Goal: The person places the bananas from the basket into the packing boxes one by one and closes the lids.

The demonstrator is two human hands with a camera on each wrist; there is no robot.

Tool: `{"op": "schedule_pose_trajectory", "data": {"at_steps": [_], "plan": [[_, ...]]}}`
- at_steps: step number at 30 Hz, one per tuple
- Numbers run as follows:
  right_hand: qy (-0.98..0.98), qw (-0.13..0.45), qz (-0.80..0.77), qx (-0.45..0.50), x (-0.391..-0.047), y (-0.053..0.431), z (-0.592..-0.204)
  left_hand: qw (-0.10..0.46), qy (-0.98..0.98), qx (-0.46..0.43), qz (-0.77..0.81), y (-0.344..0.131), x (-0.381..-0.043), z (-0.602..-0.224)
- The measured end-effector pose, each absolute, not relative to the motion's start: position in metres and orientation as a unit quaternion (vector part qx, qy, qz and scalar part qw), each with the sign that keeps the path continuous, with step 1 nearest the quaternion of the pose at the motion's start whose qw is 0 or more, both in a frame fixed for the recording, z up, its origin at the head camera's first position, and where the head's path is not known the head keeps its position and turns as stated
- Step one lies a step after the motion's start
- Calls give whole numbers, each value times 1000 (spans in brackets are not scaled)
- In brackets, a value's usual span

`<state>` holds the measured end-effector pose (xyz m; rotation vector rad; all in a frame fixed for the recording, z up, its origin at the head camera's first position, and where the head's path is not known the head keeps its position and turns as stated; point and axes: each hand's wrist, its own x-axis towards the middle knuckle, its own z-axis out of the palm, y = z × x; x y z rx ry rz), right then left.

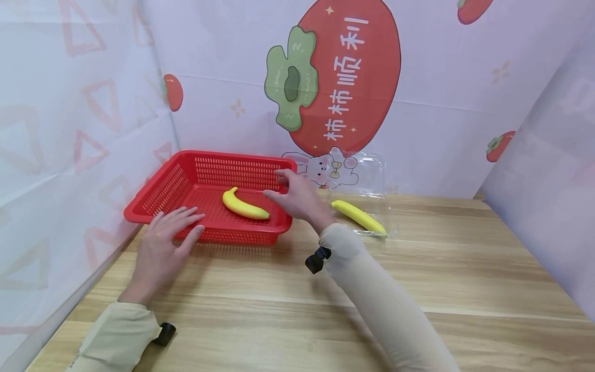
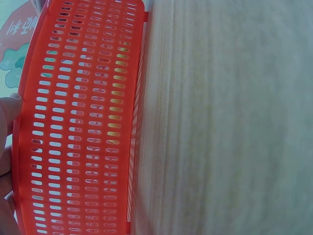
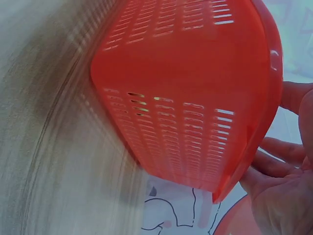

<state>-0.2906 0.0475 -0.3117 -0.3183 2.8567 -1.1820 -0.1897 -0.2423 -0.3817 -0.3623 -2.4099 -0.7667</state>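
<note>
Left grip (image 1: 160,250) at basket (image 1: 237,228), its banana (image 1: 243,207) whole only in head view

Small sheeted-off tabletop booth (image 1: 209,62), by appearance a staged set: wood-grain table (image 1: 260,310) hemmed in by a pale back sheet (image 1: 446,77) printed with a large red persimmon (image 1: 378,72), Chinese characters (image 1: 340,99) and a cartoon rabbit (image 1: 317,169), a triangle-patterned sheet (image 1: 56,175) at left and a third pale sheet (image 1: 548,170) at right, room beyond hidden.

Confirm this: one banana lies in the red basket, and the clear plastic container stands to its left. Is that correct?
Not quite: the head view shows the clear plastic container to the right of the red basket. One banana does lie inside the basket.
</note>
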Motion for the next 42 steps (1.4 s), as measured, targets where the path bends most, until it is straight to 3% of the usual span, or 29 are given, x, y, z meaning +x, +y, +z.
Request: {"op": "schedule_pose_trajectory", "data": {"at_steps": [32,42], "plan": [[876,78,-450,-152,-299,21,-311,291,-901,-136,-291,-245,-189,-385],[902,68,-403,-142,-299,15,-313,291,-901,-138,-292,-242,-191,-383]]}}
